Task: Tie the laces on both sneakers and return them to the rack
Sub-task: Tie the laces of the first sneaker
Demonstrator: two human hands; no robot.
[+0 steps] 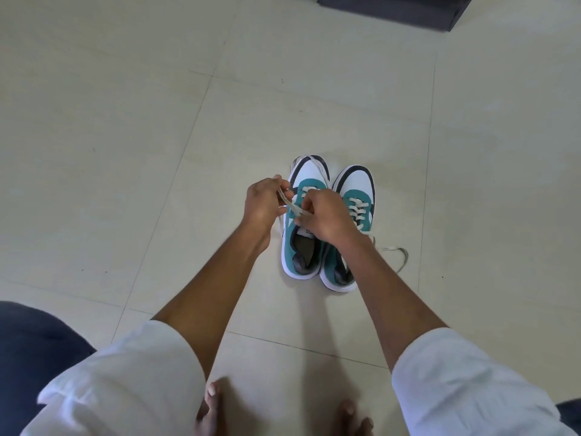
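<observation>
You are crouched over a pale tiled floor (125, 152), with a dark piece of furniture (393, 11) at the top edge that may be the rack, though too little of it shows to tell. The two teal and white sneakers stand side by side, touching, toes pointing away from you. Your hands work above the left sneaker (303, 221). Your left hand (264, 202) pinches one strand of its lace (290, 207) between thumb and fingers, and your right hand (327, 215) is closed on the other part of that lace just over the tongue. I judge you are forming the first knot or a loop. The right sneaker (355, 199) is laced but untied, its loose lace end (396, 250) trailing on the floor beside it. If your pinch slackens, the strand can slide out and the knot falls open; pulling unevenly could drag the light shoe sideways into its neighbour
</observation>
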